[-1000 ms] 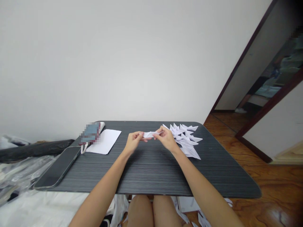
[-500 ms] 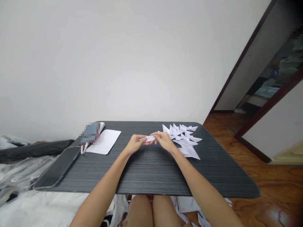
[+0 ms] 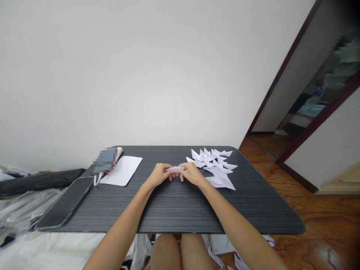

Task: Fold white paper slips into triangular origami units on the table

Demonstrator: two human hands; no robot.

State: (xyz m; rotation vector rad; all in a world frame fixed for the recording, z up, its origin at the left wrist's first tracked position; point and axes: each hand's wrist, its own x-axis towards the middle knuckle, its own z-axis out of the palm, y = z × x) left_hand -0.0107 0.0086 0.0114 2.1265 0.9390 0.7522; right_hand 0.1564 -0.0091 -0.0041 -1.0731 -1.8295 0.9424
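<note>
A small folded piece of white paper [image 3: 174,168] is pinched between both of my hands just above the dark striped table [image 3: 174,210]. My left hand [image 3: 158,174] grips its left end with curled fingers. My right hand [image 3: 190,173] grips its right end, fingers also curled. To the right of my right hand lies a pile of several folded white paper pieces [image 3: 215,165].
A flat white sheet [image 3: 122,170] lies at the back left of the table, with a blurred card or pouch [image 3: 105,160] beside it. A dark phone [image 3: 66,204] rests at the left edge. Loose paper lies on the wooden floor [image 3: 323,225] below. An open doorway [image 3: 317,101] is at right.
Both hands have lowered the folded paper toward the table and drawn closer together over it. The view has shifted slightly.
</note>
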